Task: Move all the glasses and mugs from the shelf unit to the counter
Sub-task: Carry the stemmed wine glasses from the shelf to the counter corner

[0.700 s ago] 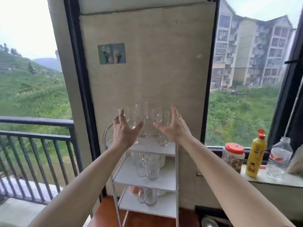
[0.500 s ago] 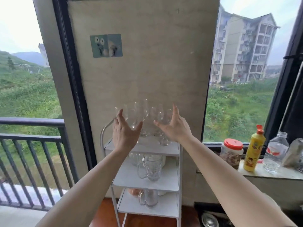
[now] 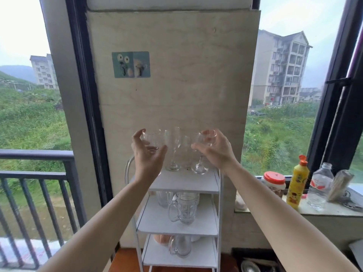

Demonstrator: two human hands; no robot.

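Note:
A white three-tier shelf unit point(image 3: 196, 187) stands against the wall panel. Clear stemmed glasses stand on its top tier. My left hand point(image 3: 146, 156) is closed around the bowl of the left stemmed glass point(image 3: 152, 138). My right hand point(image 3: 216, 150) is closed around the bowl of the right stemmed glass point(image 3: 204, 139), whose foot point(image 3: 200, 169) hovers at the shelf top. Another stemmed glass point(image 3: 173, 148) stands between my hands. A glass mug point(image 3: 183, 208) sits on the middle tier, and another glass mug point(image 3: 179, 246) sits on the bottom tier.
To the right a stone ledge point(image 3: 330, 211) carries a red-lidded jar point(image 3: 274, 183), a yellow bottle point(image 3: 297, 183) and a clear plastic bottle point(image 3: 320, 188). A dark balcony railing point(image 3: 37, 173) lies to the left. A sticker point(image 3: 131, 64) is on the wall panel.
Both hands have curled from open palms beside the glasses to a grip around two bowls. The right glass looks slightly raised. The view has tilted upward.

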